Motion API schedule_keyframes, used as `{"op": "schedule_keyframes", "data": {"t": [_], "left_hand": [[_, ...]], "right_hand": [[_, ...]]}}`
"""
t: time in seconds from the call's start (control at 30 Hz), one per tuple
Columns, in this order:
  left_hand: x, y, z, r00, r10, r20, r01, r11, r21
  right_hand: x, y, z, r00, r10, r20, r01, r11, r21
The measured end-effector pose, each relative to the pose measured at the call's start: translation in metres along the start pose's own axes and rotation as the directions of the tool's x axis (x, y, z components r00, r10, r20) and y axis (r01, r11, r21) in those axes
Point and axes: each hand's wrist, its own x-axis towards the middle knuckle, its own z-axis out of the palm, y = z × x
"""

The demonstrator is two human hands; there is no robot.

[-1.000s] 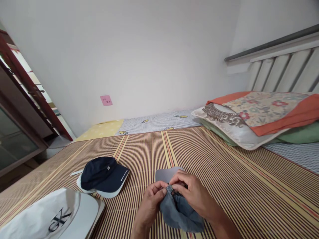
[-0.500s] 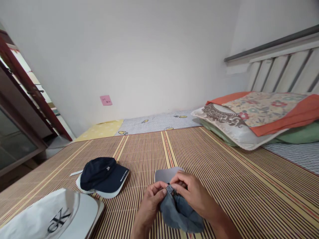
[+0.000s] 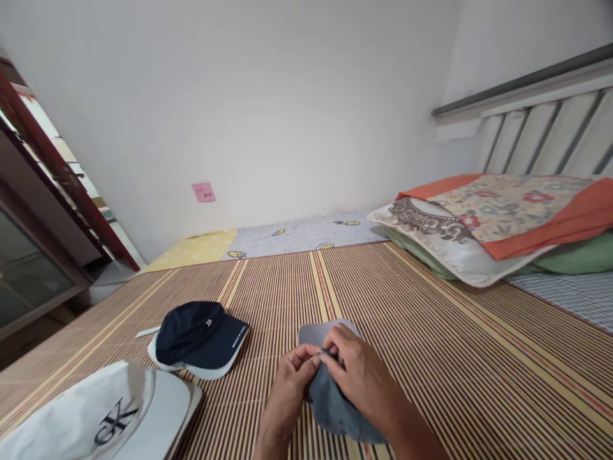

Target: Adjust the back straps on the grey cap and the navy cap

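Observation:
A blue-grey cap (image 3: 338, 409) lies on the striped mat in front of me, its light grey brim pointing away. My left hand (image 3: 294, 380) pinches the cap's edge from the left, thumb against fingers. From the right, my right hand (image 3: 352, 364) pinches the same edge, its fingertips touching those of the left. The small part between the fingertips is mostly hidden. To the left sits a navy cap (image 3: 189, 335) on top of a pale one. A white cap (image 3: 96, 415) with black letters rests nearer, at the lower left.
The striped bamboo mat (image 3: 272, 287) covers the bed. Stacked pillows (image 3: 522, 211) lie at the right, below a radiator (image 3: 550, 134). A pink note (image 3: 204, 192) is stuck on the wall behind. At the far left stands a glass-fronted cabinet (image 3: 33, 262).
My right hand has shifted slightly left over the cap and its fingers have curled in more. The cap's opening has become more covered. The other caps have stayed put.

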Motion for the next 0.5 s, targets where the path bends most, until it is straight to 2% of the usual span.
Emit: {"op": "schedule_keyframes", "data": {"t": [0.2, 0.33, 0.43, 0.5], "left_hand": [[0.0022, -0.0017, 0.0010, 0.999, 0.031, -0.023, -0.031, 0.999, -0.012], [0.0034, -0.0028, 0.0009, 0.999, 0.031, -0.014, -0.031, 0.999, -0.034], [0.0031, -0.0026, 0.0003, 0.999, 0.043, 0.000, -0.043, 0.999, -0.025], [0.0025, -0.0015, 0.0004, 0.999, 0.045, 0.013, -0.044, 0.998, -0.051]], "right_hand": [[0.0014, 0.0035, 0.0048, 0.990, -0.125, -0.067, 0.116, 0.985, -0.129], [-0.0004, 0.0012, 0.0077, 0.982, -0.181, -0.048, 0.171, 0.971, -0.165], [-0.0017, -0.0028, 0.0056, 0.990, -0.140, -0.008, 0.138, 0.986, -0.095], [-0.0014, -0.0037, -0.0015, 0.995, -0.104, -0.007, 0.104, 0.993, 0.053]]}}
